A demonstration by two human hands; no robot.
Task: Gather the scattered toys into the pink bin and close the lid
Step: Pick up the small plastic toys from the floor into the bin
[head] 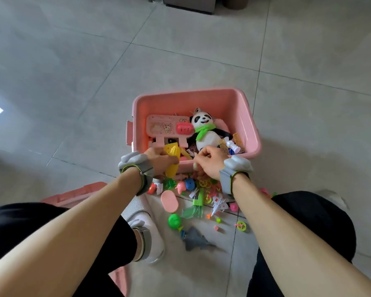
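Note:
The open pink bin (pixel 193 97) stands on the floor in front of me, holding a panda plush (pixel 206 133), a pink toy board (pixel 161 126) and small pieces. My left hand (pixel 159 160) grips a yellow plastic toy (pixel 172 161) at the bin's near rim. Beside it, my right hand (pixel 210 163) has its fingers curled around a small pale piece over the same rim; what that piece is I cannot make out. Several small toys lie scattered on the floor between my knees: a green toy gun (pixel 194 207), a pink oval (pixel 169 201), a grey shark (pixel 196 239).
The pink lid (pixel 77 194) lies on the floor at my left, partly under my leg. My white shoe (pixel 148 236) is next to the toy pile. Grey tiled floor spreads all round. Dark furniture bases (pixel 189 5) stand at the far edge.

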